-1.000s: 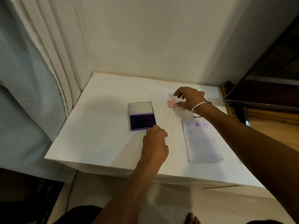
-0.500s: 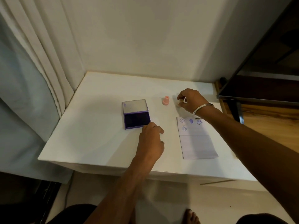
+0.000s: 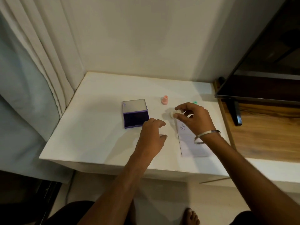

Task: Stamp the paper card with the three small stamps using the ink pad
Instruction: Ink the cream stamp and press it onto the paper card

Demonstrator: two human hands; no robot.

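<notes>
A purple ink pad (image 3: pixel 136 117) lies open on the white table (image 3: pixel 97 127), its clear lid tipped back. A pink stamp (image 3: pixel 164 100) stands upright behind it. My right hand (image 3: pixel 193 118) pinches a small white stamp (image 3: pixel 173 114) above the left edge of the paper card (image 3: pixel 191 143), which shows a purple smiley print. A green stamp (image 3: pixel 194 102) peeks out behind my right hand. My left hand (image 3: pixel 152 137) rests on the table beside the ink pad's front right corner, fingers loosely bent, holding nothing.
A wall closes the table's far side and a curtain (image 3: pixel 32 78) hangs at the left. A dark screen (image 3: pixel 267 70) on a stand sits over a wooden surface (image 3: pixel 263 130) at the right. My bare foot (image 3: pixel 191 216) shows below the table.
My right hand let go of the pink stamp, which now stands upright, picked up the white stamp and moved it toward the card and ink pad. My left hand stayed by the pad.
</notes>
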